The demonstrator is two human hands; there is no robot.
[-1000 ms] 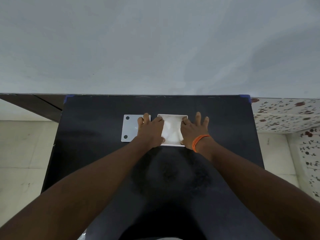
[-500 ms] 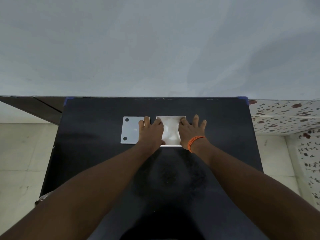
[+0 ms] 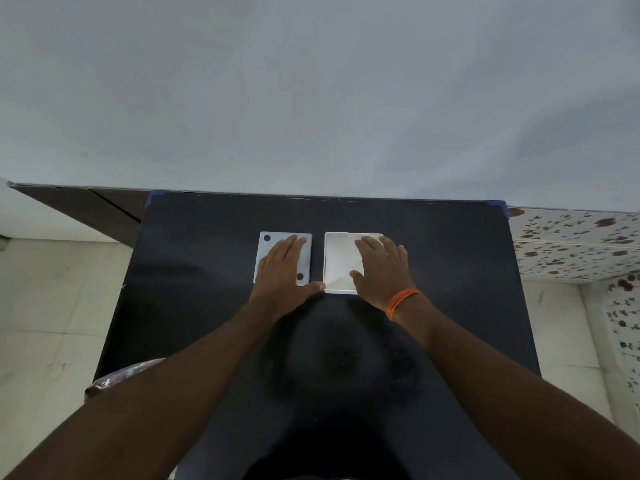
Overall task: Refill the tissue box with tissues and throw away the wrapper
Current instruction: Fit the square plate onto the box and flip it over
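Resting flat and open, left hand (image 3: 281, 271) covers lid (image 3: 266, 251), right hand (image 3: 382, 268) the seemingly upward-facing tissue box (image 3: 337, 261).

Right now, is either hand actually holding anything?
Nothing is gripped. The left hand lies flat on the lid; the right hand rests open over the tissue box.

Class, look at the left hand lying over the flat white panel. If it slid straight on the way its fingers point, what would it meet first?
The left hand points away across the white panel. Beyond that lies only bare black table, then the wall; the way looks free, though depth is uncertain.
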